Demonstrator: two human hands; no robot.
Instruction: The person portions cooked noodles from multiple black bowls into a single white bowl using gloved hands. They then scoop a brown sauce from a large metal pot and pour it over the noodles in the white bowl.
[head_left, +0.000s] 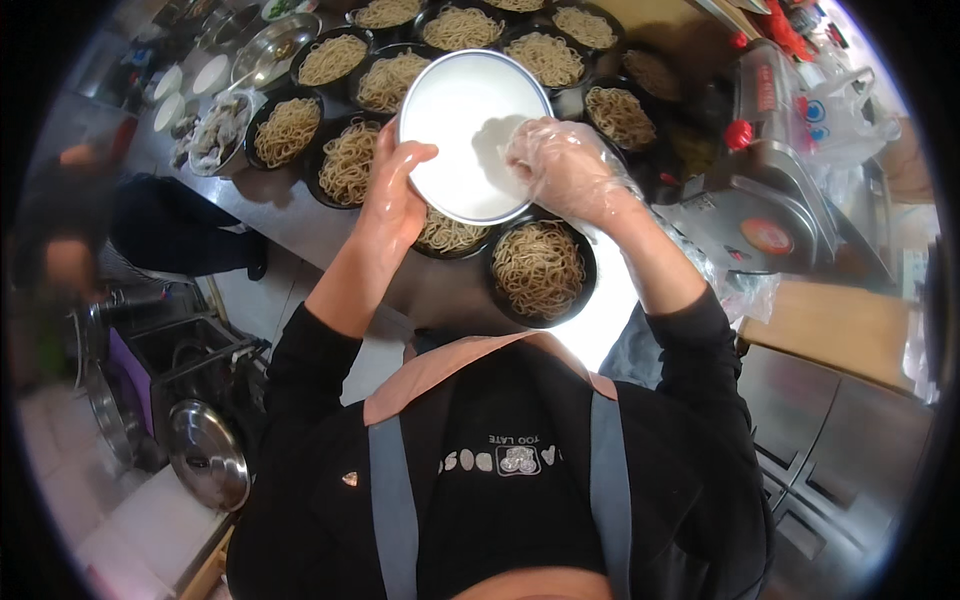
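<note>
A round white bowl with a thin blue rim (457, 172) is tilted over the counter, its pale inside facing me. My left hand (401, 176) grips its left edge, thumb over the rim. In a clear plastic glove, my right hand (566, 169) is at the bowl's right side with curled fingers; whether it holds anything is hidden. Just below the bowl stands a black bowl of noodles (538, 270), and another noodle bowl (452, 231) is partly covered by it. Several more black bowls of noodles (349, 163) spread behind and to both sides.
A metal kitchen machine with red knobs (772, 180) stands at right, a plastic bag (844, 120) beside it. At left are a container of greyish food (223, 135), a steel bowl (277, 45) and small white bowls (211, 73). Another person (172, 225) stands beyond the counter's left edge.
</note>
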